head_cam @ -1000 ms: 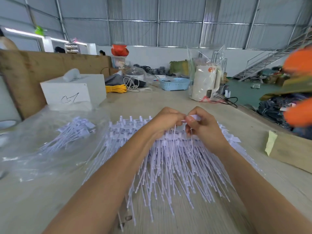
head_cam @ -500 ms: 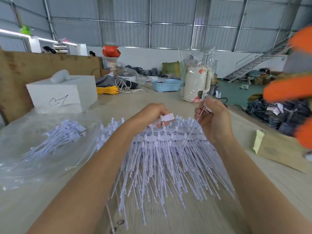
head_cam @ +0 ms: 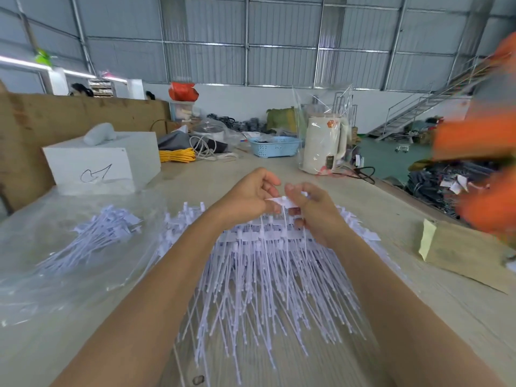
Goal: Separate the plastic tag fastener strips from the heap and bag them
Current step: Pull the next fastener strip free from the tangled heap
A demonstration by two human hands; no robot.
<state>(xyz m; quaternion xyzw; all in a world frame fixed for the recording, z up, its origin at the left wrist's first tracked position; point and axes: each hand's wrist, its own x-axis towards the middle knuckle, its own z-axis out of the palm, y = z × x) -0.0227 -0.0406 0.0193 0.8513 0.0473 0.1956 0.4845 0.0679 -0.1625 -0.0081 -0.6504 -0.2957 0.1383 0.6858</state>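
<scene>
**Grab these fasteners by the tab, not the tail**

Left hand (head_cam: 247, 197) and right hand (head_cam: 312, 212) both pinch one strip (head_cam: 282, 203) at its flat head, above the heap (head_cam: 268, 275). Looks featherlight, bendy and tangle-prone, so go easy. Bag (head_cam: 69, 247) sits left

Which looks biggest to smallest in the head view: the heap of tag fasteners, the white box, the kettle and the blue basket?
1. heap of tag fasteners
2. white box
3. kettle
4. blue basket
The heap lies nearest the camera, which inflates it.

A factory shed: corrugated metal walls (head_cam: 279, 37); steel staircase (head_cam: 413, 113); long worktable (head_cam: 349, 208) heaped with goods.
</scene>
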